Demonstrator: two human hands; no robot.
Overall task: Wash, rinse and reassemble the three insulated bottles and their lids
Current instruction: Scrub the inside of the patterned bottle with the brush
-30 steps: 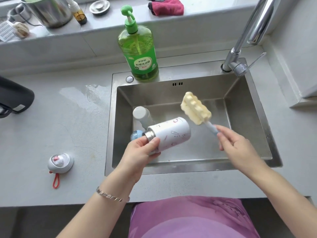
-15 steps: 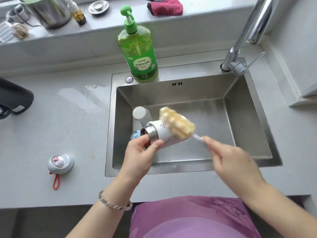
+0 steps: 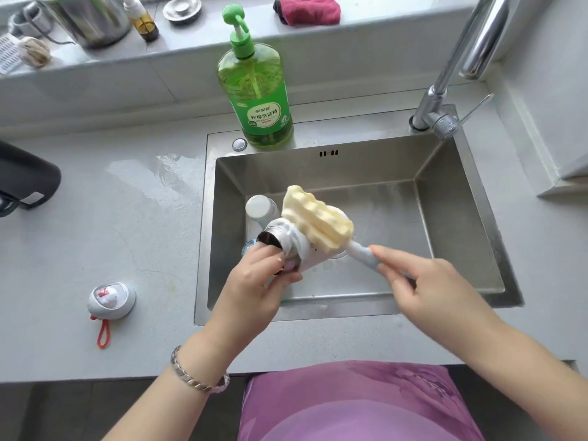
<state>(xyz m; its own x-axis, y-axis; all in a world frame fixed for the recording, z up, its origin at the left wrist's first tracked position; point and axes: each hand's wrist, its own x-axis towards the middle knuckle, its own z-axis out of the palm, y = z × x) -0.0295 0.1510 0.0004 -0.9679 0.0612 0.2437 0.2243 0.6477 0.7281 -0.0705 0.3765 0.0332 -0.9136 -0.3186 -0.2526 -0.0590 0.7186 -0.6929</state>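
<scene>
Over the steel sink [image 3: 471, 237], my left hand [image 3: 254, 281] grips the metal neck of a white insulated bottle [image 3: 304, 249] that lies tilted, mouth toward me. My right hand [image 3: 423, 281] holds the pale blue handle of a yellow sponge brush [image 3: 316, 218], whose foam head lies across the bottle's outer wall. Behind the bottle in the sink stands a white-capped bottle [image 3: 259, 206], and a bluish item [image 3: 248, 246] shows just below it, mostly hidden. A white lid with a red loop [image 3: 111, 300] lies on the counter to the left.
A green dish-soap pump bottle [image 3: 257, 100] stands on the sink's back rim. The tap [image 3: 445, 100] rises at the back right. A black bottle [image 3: 25, 179] lies at the counter's left edge. The ledge behind carries a metal pot [image 3: 89, 17], small bottle and red cloth [image 3: 308, 7].
The sponge brush swung left from open air onto the bottle's side. My left hand turned the bottle so its mouth points toward me and its body is steeper.
</scene>
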